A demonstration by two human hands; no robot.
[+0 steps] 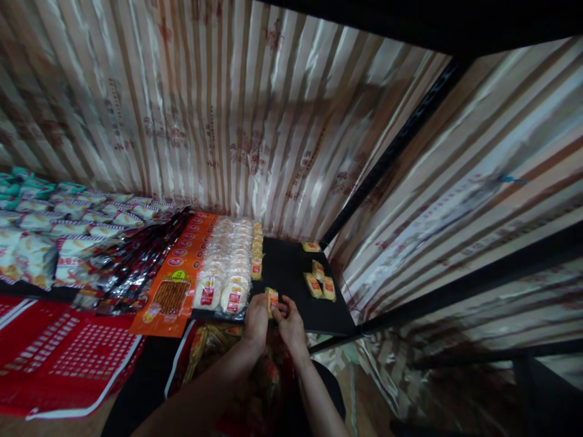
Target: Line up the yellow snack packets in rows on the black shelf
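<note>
Head view: left hand (256, 317) and right hand (290, 325), fingers pinching a small rectangular yellow-wrapped packet (272, 298) near the flat black shelf's (283, 261) front edge; packet-to-shelf contact hard to judge; three similar yellow packets (328, 287) clustered rightward.

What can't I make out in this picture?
All in the head view:
- Lettering on the small yellow packet at the hands: too small and blurred.
- Fingers of the left hand: mostly hidden behind the back of that hand.
- Number of wrapped packs below: the left forearm and shadow cover some.
- Full extent of the red basket: cut off by the left edge.
</note>
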